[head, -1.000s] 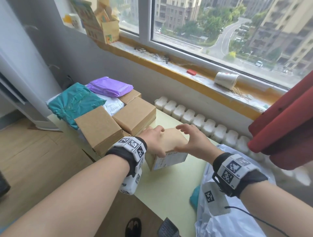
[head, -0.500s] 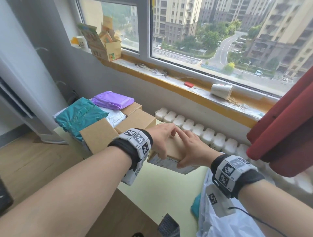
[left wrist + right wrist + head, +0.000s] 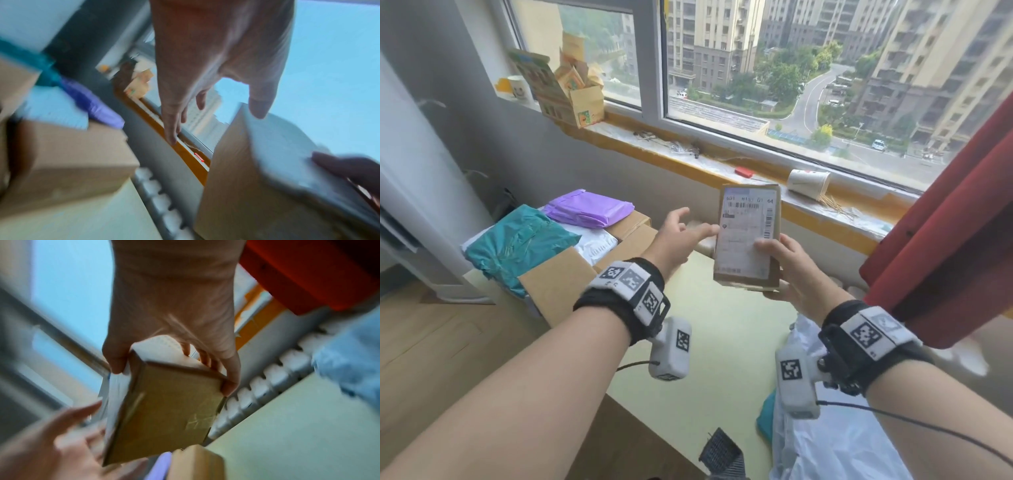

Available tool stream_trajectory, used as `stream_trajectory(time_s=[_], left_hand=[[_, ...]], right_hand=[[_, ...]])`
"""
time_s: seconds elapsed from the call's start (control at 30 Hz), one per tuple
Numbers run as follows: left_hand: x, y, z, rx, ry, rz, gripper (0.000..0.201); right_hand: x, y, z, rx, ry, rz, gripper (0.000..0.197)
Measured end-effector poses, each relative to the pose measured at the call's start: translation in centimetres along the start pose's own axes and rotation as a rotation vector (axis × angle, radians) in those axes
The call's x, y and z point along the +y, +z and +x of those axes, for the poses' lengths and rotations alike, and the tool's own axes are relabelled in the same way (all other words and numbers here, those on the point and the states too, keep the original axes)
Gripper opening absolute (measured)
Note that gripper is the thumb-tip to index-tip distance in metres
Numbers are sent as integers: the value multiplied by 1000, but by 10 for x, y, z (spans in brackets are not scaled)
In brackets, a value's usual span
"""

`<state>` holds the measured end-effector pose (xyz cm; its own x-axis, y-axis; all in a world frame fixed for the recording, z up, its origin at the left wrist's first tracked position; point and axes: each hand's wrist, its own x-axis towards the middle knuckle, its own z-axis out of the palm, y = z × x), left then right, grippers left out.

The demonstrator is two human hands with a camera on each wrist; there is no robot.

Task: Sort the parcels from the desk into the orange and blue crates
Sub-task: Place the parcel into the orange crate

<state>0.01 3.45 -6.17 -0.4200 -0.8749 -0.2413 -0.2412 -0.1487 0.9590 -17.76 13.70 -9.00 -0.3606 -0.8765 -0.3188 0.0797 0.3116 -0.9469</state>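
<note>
A small cardboard box (image 3: pixel 748 236) with a white shipping label stands upright in the air above the pale green desk (image 3: pixel 722 342), label towards me. My right hand (image 3: pixel 787 260) grips its lower right part, thumb on the label and fingers behind, as the right wrist view shows on the box (image 3: pixel 164 402). My left hand (image 3: pixel 681 233) is open beside it, straight fingers reaching the label's left edge; contact is unclear. More parcels lie at the desk's left end: a purple bag (image 3: pixel 589 209), a teal bag (image 3: pixel 517 243), a white bag (image 3: pixel 599 245) and cardboard boxes (image 3: pixel 554 287). No crate is in view.
A white plastic bag (image 3: pixel 825 445) lies at the desk's near right. A red curtain (image 3: pixel 945 240) hangs at the right. Behind the desk are a radiator (image 3: pixel 267 378) and a window sill with a tipped paper cup (image 3: pixel 808 183). Wooden floor lies to the left.
The small box rose off the desk and turned upright, label facing me. My left hand let go of it and opened. My right hand now holds it alone.
</note>
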Motion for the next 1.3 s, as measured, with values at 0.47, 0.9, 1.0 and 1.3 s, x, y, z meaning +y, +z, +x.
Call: stream_trajectory(time_s=[0.47,0.9,1.0,1.3], left_hand=[[-39,38,-11,-401,-248,-207,42],[-47,52,1,-502,-262,-202,44],[-47,57,1,-527,-265,-188,41],[-46,95,-6,-653,-177,-123,39]], right_hand=[[35,6,-38,109,216,285,47],[37,-3,-54,281,254,316,47],[41,-5,-59,315,259,331,47],[52,-27,-87,480,227,391,46]])
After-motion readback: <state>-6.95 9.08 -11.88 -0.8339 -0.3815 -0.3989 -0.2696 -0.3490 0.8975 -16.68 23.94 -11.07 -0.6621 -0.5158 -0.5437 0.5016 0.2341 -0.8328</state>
